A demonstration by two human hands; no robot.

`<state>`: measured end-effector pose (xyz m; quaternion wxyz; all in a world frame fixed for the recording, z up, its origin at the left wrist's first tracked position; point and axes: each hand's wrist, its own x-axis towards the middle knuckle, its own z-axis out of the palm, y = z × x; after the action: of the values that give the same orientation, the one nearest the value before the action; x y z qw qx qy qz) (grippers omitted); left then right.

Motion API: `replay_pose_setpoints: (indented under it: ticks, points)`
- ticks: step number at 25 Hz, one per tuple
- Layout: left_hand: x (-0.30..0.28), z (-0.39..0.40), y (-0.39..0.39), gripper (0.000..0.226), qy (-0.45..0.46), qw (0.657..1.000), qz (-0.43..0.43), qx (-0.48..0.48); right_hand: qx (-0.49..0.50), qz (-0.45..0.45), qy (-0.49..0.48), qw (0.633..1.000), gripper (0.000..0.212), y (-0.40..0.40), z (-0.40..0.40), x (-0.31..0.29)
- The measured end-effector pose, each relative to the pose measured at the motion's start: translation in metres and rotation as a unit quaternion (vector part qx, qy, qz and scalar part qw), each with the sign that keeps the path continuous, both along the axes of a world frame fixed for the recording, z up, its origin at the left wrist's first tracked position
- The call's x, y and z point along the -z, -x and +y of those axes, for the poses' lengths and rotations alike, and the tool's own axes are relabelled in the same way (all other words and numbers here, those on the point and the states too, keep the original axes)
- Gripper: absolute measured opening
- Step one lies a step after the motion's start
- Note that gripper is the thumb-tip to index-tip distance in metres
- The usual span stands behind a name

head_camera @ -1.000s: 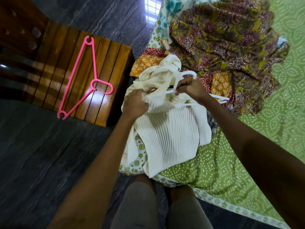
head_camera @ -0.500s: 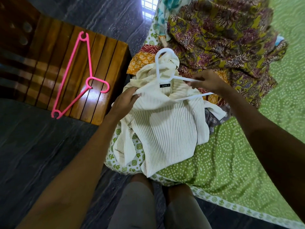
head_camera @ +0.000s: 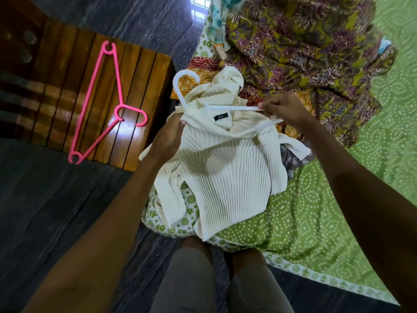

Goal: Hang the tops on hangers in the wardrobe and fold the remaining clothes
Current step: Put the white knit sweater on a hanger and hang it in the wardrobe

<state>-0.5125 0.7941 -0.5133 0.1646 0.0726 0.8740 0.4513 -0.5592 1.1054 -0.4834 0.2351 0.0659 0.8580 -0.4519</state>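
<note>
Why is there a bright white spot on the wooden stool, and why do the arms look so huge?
In the head view, the white spot on the wooden stool by the pink hanger is glare from light, probably the window mirrored in the floor. The arms balloon because the wide lens stretches near things; dark shadows fall on the cream sweater.

Black neck label on cream sweater (lettering illegible)

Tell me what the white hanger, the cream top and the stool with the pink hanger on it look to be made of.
White hanger: likely plastic, smooth, thin moulded rod with a slight sheen.
Cream top: a knit, perhaps cotton or wool; matte, with fine vertical ribs.
Stool: wood, varnished; brown slats with grain and bright glare.
Pink hanger: apparently glossy moulded plastic.
</note>
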Motion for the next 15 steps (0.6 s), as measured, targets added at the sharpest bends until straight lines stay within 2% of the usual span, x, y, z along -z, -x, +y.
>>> replay_pose_setpoints:
  ticks: [4,5,6,8,9,10,12,13,15]
  points:
    - [0.002,0.015,-0.001,0.036,-0.033,0.997,-0.058,-0.035,0.04,-0.012,0.016,0.999,0.016,-0.002,-0.011,0.005]
    - [0.002,0.015,-0.002,0.036,-0.004,0.995,-0.084,-0.058,0.037,-0.015,0.017,0.999,0.016,0.0,-0.018,0.007]
    - [-0.002,0.016,-0.002,0.037,0.062,0.988,-0.123,-0.075,0.029,-0.011,0.018,0.999,0.018,0.003,-0.024,0.007]
    - [-0.022,0.028,0.001,0.036,0.268,0.94,-0.192,-0.084,0.011,0.009,0.012,1.0,0.023,0.006,-0.033,0.006]
    - [-0.036,0.04,0.005,0.035,0.331,0.93,-0.144,-0.065,0.007,0.017,0.006,1.0,0.024,0.007,-0.036,0.006]
    - [-0.049,0.055,0.011,0.035,0.319,0.944,-0.062,-0.049,0.003,0.022,0.002,1.0,0.024,0.008,-0.039,0.007]
    - [-0.062,0.087,0.027,0.032,0.185,0.981,0.057,0.008,-0.028,0.041,-0.008,0.999,0.028,0.008,-0.047,0.004]
    - [-0.061,0.098,0.036,0.034,0.123,0.989,0.056,0.058,-0.049,0.052,-0.006,0.997,0.032,0.008,-0.051,0.0]
    - [-0.045,0.112,0.05,0.031,0.054,0.993,-0.01,0.107,-0.079,0.054,0.013,0.995,0.034,0.007,-0.053,-0.01]
